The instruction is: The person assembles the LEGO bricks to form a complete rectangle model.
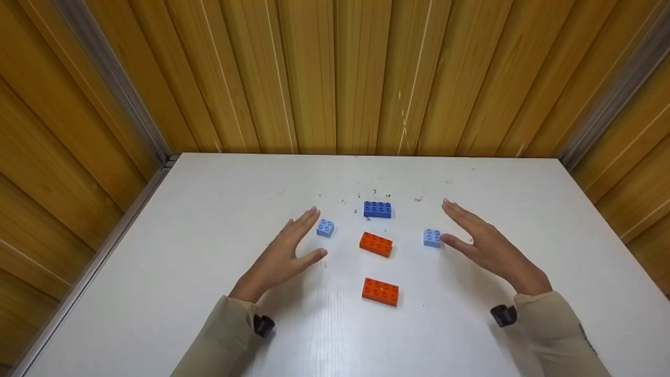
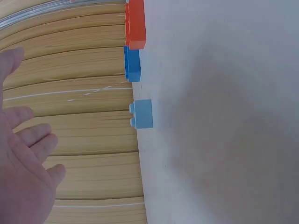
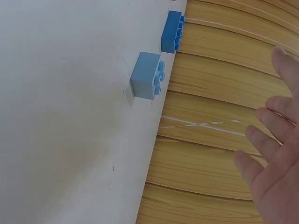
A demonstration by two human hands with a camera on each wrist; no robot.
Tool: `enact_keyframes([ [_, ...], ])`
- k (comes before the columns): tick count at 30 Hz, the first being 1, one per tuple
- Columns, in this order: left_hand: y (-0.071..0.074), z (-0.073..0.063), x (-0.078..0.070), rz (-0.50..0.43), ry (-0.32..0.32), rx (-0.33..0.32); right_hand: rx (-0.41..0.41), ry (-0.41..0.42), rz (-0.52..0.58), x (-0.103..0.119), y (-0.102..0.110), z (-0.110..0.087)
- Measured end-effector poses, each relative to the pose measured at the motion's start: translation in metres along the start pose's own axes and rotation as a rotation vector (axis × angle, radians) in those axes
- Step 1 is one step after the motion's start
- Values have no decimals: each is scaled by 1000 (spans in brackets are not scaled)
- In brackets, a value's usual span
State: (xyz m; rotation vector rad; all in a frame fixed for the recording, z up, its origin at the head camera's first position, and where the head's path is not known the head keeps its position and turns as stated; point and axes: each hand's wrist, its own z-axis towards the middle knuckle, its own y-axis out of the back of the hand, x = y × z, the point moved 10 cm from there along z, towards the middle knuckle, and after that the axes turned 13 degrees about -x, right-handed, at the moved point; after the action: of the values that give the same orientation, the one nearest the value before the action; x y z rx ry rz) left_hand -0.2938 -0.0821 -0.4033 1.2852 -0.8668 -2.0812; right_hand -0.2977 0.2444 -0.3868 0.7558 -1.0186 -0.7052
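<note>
My left hand [image 1: 285, 254] hovers over the table with fingers extended and thumb apart, holding nothing. Just right of its fingertips lies a small light blue toy brick [image 1: 325, 228]. Across from it, my right hand [image 1: 489, 246] is also raised with straight fingers and nothing in it. Its thumb tip appears beside a second light blue brick [image 1: 432, 237]; in the right wrist view that brick [image 3: 146, 77] stands apart from the hand. Between the hands lie a dark blue brick [image 1: 377, 209], an orange-red brick [image 1: 376, 244] and, nearer me, another orange-red brick [image 1: 380, 291].
The bricks lie on a white table [image 1: 157, 293] with small dark marks toward its far side. Yellow-brown wood-patterned panels [image 1: 314, 78] rise behind and at both sides. A metal rail [image 1: 99, 264] runs along the left edge. Black wrist bands [image 1: 264, 325] show at both sleeves.
</note>
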Motion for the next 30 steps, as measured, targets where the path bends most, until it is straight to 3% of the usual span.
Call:
enact_keyframes([
  [6, -27, -7, -7, -162, -13, 177, 86, 18, 61, 2, -16, 4],
  [11, -44, -10, -15, -240, -35, 282, 114, 45, 102, 7, -27, 9],
  [17, -59, -12, -23, -282, -41, 357, 137, 82, 142, 16, -40, 14],
  [23, -73, -11, -28, -300, -42, 396, 175, 60, 168, 20, -54, 20],
  [30, -89, -13, -31, -336, 0, 450, 255, 33, 208, 23, -73, 22],
])
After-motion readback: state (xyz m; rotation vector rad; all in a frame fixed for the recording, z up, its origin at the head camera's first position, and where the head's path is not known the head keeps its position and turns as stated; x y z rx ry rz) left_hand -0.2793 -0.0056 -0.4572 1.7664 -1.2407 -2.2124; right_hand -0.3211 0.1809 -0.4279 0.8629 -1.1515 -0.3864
